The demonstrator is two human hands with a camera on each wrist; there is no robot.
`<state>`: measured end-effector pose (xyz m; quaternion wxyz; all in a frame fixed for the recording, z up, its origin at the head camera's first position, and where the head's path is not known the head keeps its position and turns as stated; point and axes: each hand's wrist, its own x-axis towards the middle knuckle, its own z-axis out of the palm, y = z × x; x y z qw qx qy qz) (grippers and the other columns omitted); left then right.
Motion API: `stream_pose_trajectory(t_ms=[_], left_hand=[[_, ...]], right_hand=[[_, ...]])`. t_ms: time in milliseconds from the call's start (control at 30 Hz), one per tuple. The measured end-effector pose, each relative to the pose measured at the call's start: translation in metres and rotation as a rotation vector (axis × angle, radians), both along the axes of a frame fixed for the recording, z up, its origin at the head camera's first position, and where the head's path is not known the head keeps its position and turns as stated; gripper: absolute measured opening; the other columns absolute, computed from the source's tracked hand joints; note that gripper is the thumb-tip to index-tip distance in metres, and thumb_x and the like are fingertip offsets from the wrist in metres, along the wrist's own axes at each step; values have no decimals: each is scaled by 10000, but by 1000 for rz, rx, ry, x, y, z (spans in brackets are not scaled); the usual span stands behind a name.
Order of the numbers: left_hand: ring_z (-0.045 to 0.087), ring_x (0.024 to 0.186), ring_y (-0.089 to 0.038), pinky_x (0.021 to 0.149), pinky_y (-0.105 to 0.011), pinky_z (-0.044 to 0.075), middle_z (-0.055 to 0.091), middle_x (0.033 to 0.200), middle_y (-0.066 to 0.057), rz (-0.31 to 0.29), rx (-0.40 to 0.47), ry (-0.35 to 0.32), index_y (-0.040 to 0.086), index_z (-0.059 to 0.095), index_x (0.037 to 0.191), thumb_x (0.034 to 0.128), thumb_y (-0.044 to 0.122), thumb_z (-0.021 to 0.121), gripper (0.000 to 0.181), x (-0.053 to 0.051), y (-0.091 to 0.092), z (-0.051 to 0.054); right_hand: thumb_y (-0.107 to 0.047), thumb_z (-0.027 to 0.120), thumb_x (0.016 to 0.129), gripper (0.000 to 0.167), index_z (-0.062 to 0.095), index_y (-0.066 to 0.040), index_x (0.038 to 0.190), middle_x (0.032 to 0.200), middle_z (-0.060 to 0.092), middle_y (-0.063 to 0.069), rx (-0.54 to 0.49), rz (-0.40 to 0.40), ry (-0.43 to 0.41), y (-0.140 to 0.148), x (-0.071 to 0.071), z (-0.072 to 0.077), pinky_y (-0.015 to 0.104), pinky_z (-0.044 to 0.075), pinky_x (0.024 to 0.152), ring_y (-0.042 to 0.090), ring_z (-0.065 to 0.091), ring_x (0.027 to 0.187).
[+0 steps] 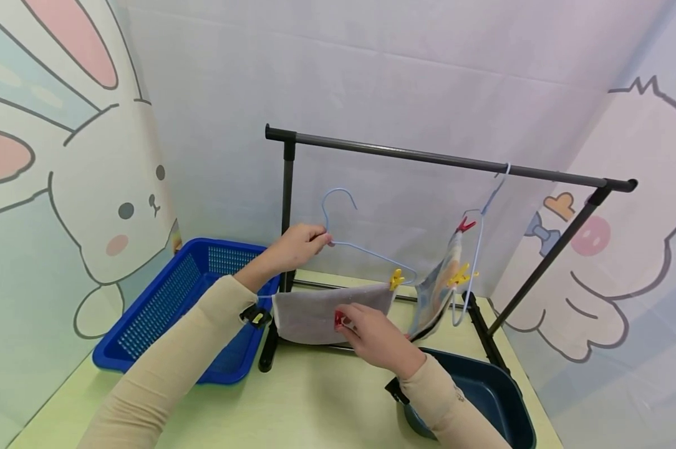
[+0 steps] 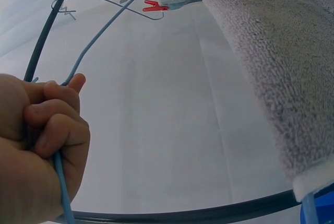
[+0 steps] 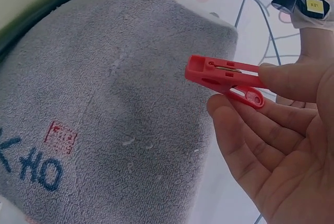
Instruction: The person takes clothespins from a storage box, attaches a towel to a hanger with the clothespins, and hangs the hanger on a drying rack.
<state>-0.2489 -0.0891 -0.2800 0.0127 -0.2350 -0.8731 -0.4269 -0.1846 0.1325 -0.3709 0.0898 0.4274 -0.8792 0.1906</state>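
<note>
My left hand [image 1: 300,246] grips a light blue wire hanger [image 1: 371,252] just below its hook, in front of the rack. Over the hanger's lower bar hangs a grey towel [image 1: 310,315], fixed at its right end by a yellow clothespin [image 1: 396,279]. My right hand [image 1: 374,337] pinches a red clothespin [image 3: 224,75] between thumb and fingers, in front of the towel. Its jaws look closed and clear of the cloth. In the left wrist view, curled fingers [image 2: 60,125] wrap the hanger wire. Blue lettering and a red mark show on the towel in the right wrist view.
A black clothes rack [image 1: 394,151] spans the table. From its bar hangs a second blue hanger [image 1: 480,249] with a patterned cloth [image 1: 436,284], held by red and yellow clothespins. A blue basket [image 1: 110,358] stands at left, a dark teal basin [image 1: 512,399] at front right.
</note>
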Motion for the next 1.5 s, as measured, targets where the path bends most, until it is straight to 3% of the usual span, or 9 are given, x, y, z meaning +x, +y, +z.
stream_pose_trajectory(t_ms=[633,900,1167,1500], left_hand=[[276,453,-157,483,-296,313,466,634,-76,-15,23,-16,102,621,899,1029,246,415,283,-1,2,-2],[271,454,-163,497,-301,316,478,665,-143,-16,41,-34,89,579,831,1028,248,417,300,1,3,-2],[276,463,-169,497,-300,311,455,631,-75,-10,45,-30,87,557,796,1027,229,424,303,1,4,-4],[273,455,-170,491,-293,316,485,672,-95,-24,50,-34,86,513,752,1029,237,418,330,1,3,-4]], right_hand=[[-148,638,918,135,596,-110,1041,894,583,-69,-55,55,30,-15,-6,2,223,481,679,58,581,810],[-147,631,923,128,585,-120,1039,909,584,-62,-79,84,14,-22,-8,5,210,486,692,61,581,815],[-131,636,918,115,589,-112,1022,914,588,-55,-98,90,19,-27,-11,6,210,486,707,71,587,824],[-122,657,900,125,604,-121,1014,929,613,-54,-153,127,37,-34,-15,3,192,482,711,60,598,836]])
